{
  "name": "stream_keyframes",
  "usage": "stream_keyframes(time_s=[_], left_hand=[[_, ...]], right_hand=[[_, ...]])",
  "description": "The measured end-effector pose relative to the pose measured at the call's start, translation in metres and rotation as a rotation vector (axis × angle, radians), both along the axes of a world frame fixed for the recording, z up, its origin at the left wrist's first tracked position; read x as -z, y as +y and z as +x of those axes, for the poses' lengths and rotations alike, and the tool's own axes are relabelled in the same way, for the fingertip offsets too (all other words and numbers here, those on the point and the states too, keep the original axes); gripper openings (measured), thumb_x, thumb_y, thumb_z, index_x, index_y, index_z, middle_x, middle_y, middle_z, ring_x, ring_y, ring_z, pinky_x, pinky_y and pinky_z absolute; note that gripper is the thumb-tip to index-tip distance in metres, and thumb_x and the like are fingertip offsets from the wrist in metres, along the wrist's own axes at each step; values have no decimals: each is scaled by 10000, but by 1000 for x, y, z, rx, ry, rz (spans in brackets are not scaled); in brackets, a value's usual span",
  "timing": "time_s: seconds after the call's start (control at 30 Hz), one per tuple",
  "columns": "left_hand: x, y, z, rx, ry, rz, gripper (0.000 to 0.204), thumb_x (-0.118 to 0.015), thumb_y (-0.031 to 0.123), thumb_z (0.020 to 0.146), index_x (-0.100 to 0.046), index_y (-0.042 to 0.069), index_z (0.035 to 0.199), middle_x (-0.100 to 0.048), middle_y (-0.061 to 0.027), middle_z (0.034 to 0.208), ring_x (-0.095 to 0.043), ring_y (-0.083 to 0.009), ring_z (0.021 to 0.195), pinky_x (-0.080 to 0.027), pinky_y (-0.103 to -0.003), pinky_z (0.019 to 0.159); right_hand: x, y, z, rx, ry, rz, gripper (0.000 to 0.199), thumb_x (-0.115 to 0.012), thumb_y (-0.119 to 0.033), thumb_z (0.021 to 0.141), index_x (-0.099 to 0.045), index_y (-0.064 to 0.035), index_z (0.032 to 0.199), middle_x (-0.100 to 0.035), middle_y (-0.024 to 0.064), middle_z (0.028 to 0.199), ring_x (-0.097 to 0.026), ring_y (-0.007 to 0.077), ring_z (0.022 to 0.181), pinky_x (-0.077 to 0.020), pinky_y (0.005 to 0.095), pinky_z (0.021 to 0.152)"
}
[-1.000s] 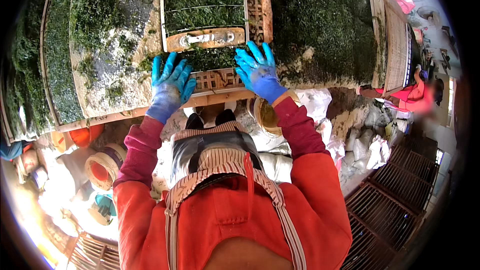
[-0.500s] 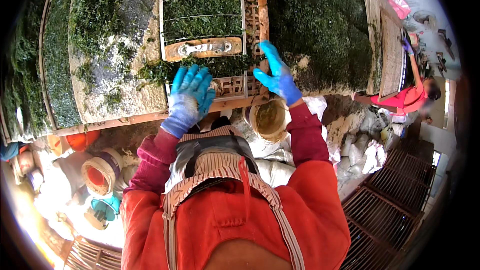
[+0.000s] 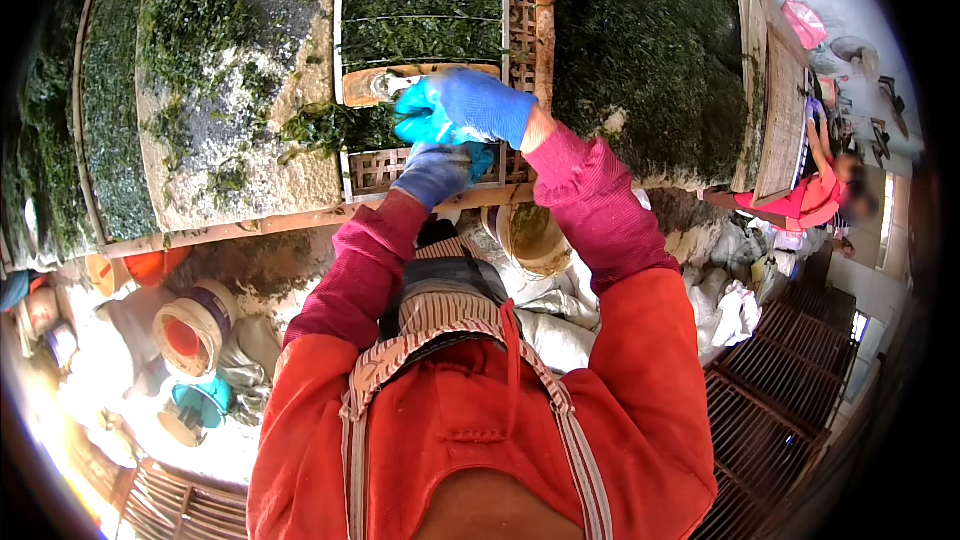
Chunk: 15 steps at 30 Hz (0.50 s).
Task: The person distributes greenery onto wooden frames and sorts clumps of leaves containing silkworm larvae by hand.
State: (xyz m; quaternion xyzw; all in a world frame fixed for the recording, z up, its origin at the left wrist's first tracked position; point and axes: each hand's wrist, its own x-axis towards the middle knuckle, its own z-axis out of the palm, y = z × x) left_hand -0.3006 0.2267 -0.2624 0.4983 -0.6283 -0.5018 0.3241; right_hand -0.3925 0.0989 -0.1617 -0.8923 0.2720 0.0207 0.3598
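My right hand (image 3: 462,108), in a blue glove, reaches leftward over the near end of a slatted frame (image 3: 337,30) filled with dark green seaweed (image 3: 420,8). It covers much of a wooden bar (image 3: 358,88) with a metal handle (image 3: 388,87). Its fingers are bent downward and smeared by motion. Just below it, nearer to me, lies my gloved left hand (image 3: 440,174), over the woven lattice (image 3: 375,169) at the frame's near end. The right hand and wrist partly hide the left fingers. Whether either hand holds anything does not show.
Seaweed-covered mats (image 3: 640,50) flank the frame, with a wooden edge (image 3: 230,227) along the front. Below stand a bucket (image 3: 535,240), a white tub (image 3: 195,325) and a teal pail (image 3: 203,400). A co-worker in red (image 3: 815,195) is at a board (image 3: 783,105) on the right.
My right hand has swung left from the frame's right rail to the wooden bar. My left hand has moved right and nearer to me; the hands now overlap. The view has shifted slightly.
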Motion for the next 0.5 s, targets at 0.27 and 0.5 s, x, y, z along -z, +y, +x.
stream_keyframes(time_s=[0.27,0.5], left_hand=[[-54,21,90,-99,-659,-690,417,-684,289,912,-678,83,1275,-643,-107,1357,-566,-337,1313,-362,-524,1180],[-34,41,134,-106,-1045,-641,433,-594,335,970,-615,139,1355,-555,-54,1490,-405,-303,1465,-194,-601,1242]], right_hand=[[-54,31,-105,290,89,-859,371,-674,-342,939,-723,-92,1209,-689,85,1304,-581,250,1308,-342,556,1177],[76,89,-104,525,-481,-180,391,-603,-229,946,-673,-110,1312,-538,96,1515,-352,324,1506,-208,574,1247]])
